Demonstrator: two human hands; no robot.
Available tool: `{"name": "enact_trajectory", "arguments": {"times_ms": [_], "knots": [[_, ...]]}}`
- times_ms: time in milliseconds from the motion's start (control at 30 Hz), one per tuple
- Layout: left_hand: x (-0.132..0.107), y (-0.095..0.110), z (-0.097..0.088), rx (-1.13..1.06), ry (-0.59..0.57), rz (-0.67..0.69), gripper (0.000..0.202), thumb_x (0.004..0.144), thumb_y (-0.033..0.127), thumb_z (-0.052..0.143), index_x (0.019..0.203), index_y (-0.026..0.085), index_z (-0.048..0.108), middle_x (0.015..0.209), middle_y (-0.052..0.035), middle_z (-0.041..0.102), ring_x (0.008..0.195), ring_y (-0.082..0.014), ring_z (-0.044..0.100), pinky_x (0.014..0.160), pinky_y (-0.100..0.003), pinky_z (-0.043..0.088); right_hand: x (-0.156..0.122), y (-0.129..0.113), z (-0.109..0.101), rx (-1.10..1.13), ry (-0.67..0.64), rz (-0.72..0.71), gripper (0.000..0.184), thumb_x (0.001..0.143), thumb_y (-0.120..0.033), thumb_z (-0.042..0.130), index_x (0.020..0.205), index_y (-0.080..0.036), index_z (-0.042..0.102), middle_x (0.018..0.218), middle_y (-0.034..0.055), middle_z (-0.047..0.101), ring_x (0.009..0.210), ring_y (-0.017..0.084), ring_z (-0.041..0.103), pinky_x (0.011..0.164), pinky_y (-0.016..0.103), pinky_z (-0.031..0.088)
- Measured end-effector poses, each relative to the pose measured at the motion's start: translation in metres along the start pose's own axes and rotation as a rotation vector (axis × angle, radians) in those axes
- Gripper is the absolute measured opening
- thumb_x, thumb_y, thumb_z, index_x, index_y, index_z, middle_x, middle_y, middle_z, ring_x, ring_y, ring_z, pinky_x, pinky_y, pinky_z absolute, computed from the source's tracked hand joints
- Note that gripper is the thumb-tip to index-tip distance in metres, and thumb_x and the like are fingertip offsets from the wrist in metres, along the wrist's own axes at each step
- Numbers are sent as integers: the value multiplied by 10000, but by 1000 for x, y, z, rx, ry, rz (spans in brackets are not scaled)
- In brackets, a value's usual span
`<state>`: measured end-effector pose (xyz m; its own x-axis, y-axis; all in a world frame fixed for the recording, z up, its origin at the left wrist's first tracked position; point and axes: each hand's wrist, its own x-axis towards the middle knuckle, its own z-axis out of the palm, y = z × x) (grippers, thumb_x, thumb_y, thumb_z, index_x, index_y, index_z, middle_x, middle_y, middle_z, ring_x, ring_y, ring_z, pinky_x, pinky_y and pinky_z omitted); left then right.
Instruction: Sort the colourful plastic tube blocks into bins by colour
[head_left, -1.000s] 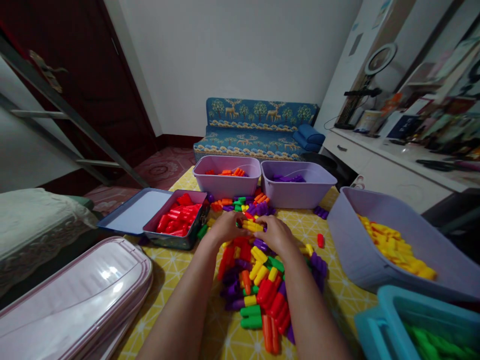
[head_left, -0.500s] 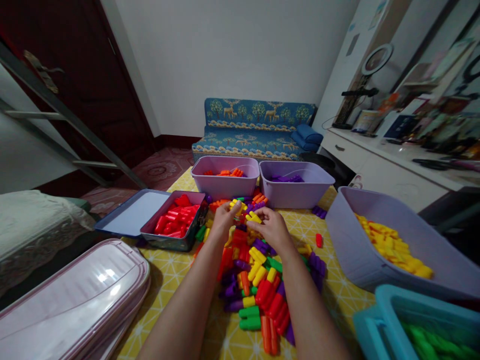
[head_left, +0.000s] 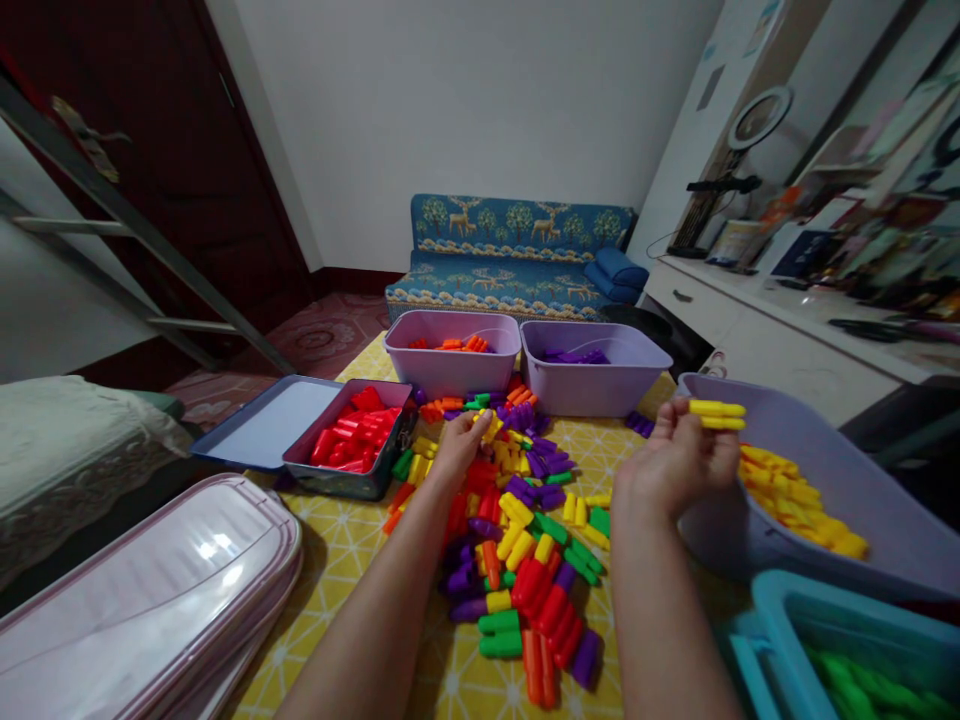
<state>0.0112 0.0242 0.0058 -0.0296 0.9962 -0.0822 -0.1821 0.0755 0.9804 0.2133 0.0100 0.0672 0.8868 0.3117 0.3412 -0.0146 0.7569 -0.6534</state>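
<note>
My right hand [head_left: 675,458] is raised over the near rim of the right-hand lilac bin [head_left: 694,530]. Its fingers pinch a yellow plastic building block [head_left: 720,411] made of joined rounded rods. Inside that bin lies a heap of yellow blocks [head_left: 799,500]. At the far part of the mixed pile, my left hand [head_left: 459,445] has thumb and fingers closed on another yellow block [head_left: 492,428], partly hidden by the fingers. Red, purple, green, orange and yellow blocks [head_left: 536,585] spread between my forearms.
Behind the pile stand a lilac bin with orange blocks [head_left: 450,374] and a lilac bin with purple blocks [head_left: 596,388]. An open tin [head_left: 375,487] at left holds red blocks. A turquoise bin [head_left: 780,610] with green blocks is near right. Stacked lids [head_left: 150,600] lie left.
My right hand has moved right from the pile to the right-hand bin, carrying a yellow block. My left hand has shifted slightly right over the pile.
</note>
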Motion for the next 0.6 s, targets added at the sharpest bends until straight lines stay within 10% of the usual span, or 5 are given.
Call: {"name": "enact_trajectory", "arguments": {"times_ms": [333,600], "knots": [[3,-4,-3,23,0,-26,437,670,585,686,742,174,557,478,61,509,411,-85,482,433,-196,444,6,5,-10,-1,0,143,233,840,-391,517,999,-225,478,1196,82,591,1164,177,588,994,400,473],[3,-3,-3,22,-6,-19,448,667,591,684,721,167,549,467,56,505,393,-85,482,405,-181,390,7,-19,-5,-33,-102,228,635,904,-595,27,1296,-279,415,1450,87,418,1261,201,515,1006,470,445]]}}
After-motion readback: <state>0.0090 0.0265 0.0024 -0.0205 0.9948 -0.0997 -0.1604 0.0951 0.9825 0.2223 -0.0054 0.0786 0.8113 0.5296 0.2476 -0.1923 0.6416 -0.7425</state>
